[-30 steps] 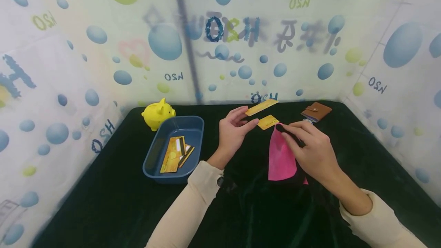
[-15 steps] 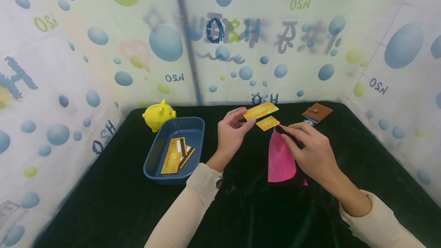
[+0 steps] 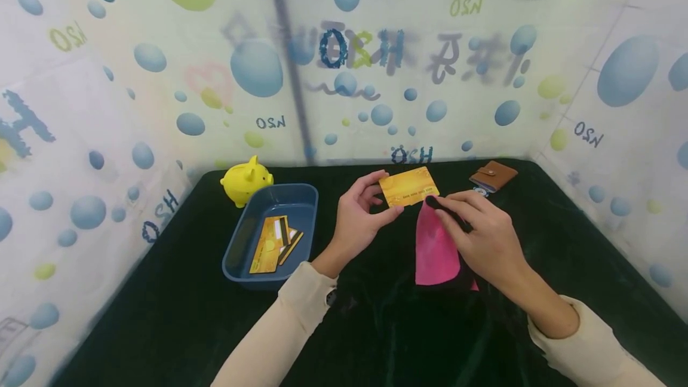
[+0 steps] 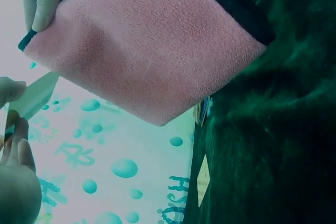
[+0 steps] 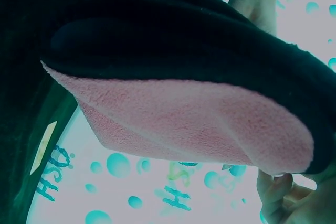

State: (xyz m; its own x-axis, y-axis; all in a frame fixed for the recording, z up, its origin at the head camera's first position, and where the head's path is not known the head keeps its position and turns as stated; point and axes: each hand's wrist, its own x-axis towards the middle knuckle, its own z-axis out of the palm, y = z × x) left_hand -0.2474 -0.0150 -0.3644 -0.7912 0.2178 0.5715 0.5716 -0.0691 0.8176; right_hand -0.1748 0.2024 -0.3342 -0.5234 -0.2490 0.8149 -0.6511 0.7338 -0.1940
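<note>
Both hands are busy: the left hand (image 3: 355, 223) has its thumb and fingers closed at one end of a gold card (image 3: 409, 186), and the right hand (image 3: 486, 235) pinches the top corner of a pink cloth (image 3: 436, 249). Cream sleeves (image 3: 269, 330) cover both forearms, and a small dark round thing (image 3: 331, 297) sits by the left cuff. Beneath them is a dark green table (image 3: 376, 339).

The cloth, edged in black, hangs from the right fingers; its pinched corner overlaps the held card's lower right corner in the head view, and I cannot tell whether they touch. In the right wrist view it fills much of the frame and hides the left hand.

To the left stands a blue tray (image 3: 303, 197) with several gold cards (image 3: 263, 252) overlapping inside, two showing dark stripes. A loose card (image 4: 203, 181) lies flat on the table. Behind the tray is a yellow piggy bank (image 3: 244, 181), partly covered by the tray's far corner. Past the right hand lies a brown wallet (image 3: 495, 175). Bubble-printed sheets (image 3: 451, 127) close off the back and sides.
</note>
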